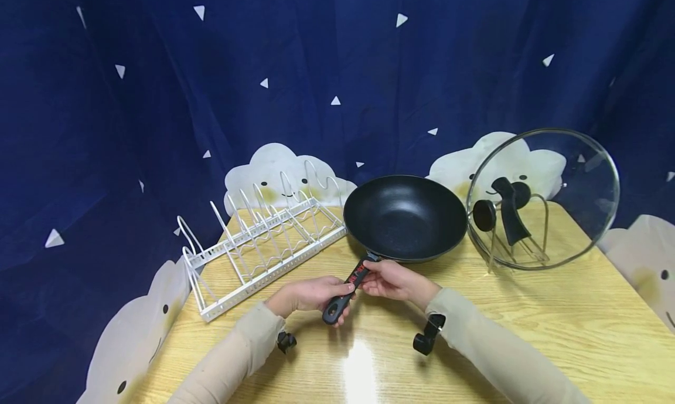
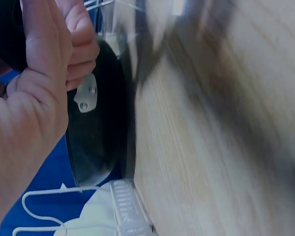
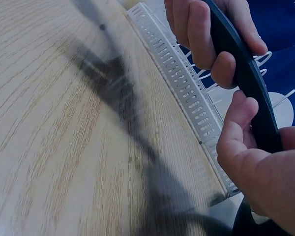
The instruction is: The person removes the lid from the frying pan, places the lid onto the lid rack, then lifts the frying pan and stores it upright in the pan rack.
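Both hands grip the black handle (image 1: 345,295) of a dark wok (image 1: 406,216), whose open bowl faces up and toward the head camera. The left hand (image 1: 319,294) curls round the handle near its end, thumb on top. Closer to the bowl, the right hand (image 1: 392,281) pinches the handle from the right side. In the right wrist view the left fingers (image 3: 200,29) wrap the handle and the right hand (image 3: 265,162) holds it lower in that picture. A metal bracket (image 2: 87,93) joining handle and bowl shows in the left wrist view, beside the hands.
A white wire rack (image 1: 263,245) with upright dividers stands left of the wok. On the right, a large glass lid (image 1: 543,268) with a dark knob and handle leans upright in a small wire stand (image 1: 493,254). A blue curtain (image 1: 337,58) hangs behind the wooden table (image 1: 538,328).
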A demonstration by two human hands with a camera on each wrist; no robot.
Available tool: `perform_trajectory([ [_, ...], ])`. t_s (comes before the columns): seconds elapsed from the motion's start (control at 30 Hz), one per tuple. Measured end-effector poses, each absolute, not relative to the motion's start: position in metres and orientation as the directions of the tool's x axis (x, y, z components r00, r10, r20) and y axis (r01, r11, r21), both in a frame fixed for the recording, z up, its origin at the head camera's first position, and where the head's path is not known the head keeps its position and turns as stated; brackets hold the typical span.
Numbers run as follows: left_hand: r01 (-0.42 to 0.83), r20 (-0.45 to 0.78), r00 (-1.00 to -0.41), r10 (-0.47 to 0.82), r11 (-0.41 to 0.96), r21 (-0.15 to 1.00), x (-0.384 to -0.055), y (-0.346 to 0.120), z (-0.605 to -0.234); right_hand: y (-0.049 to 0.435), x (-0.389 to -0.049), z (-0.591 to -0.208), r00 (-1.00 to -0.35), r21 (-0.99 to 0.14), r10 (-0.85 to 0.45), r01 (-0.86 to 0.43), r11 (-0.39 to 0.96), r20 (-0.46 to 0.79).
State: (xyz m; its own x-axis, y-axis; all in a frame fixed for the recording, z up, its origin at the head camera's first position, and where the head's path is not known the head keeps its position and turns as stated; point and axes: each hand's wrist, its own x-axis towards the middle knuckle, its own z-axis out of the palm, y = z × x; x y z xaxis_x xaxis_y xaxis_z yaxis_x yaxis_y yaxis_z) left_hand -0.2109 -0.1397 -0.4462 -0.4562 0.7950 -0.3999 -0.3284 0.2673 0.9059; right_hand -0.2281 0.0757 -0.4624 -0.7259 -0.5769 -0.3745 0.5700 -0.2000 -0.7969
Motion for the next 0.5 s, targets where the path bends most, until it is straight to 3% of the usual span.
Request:
perform_trajectory([
  [0.27,-0.345,-0.384,-0.463,0.799,0.237,0.908,-0.2,-0.127,-0.447,0.086,-0.224,-0.46,-0.7,-0.8,-0.609,0.575,-0.171,-0.373],
  [0.5,-0.352,-0.393,-0.513,0.763,0.231,0.907,-0.19,-0.115,-0.445,0.093,-0.221,-0.46,-0.701,-0.781,-0.616,0.588,-0.211,-0.361],
])
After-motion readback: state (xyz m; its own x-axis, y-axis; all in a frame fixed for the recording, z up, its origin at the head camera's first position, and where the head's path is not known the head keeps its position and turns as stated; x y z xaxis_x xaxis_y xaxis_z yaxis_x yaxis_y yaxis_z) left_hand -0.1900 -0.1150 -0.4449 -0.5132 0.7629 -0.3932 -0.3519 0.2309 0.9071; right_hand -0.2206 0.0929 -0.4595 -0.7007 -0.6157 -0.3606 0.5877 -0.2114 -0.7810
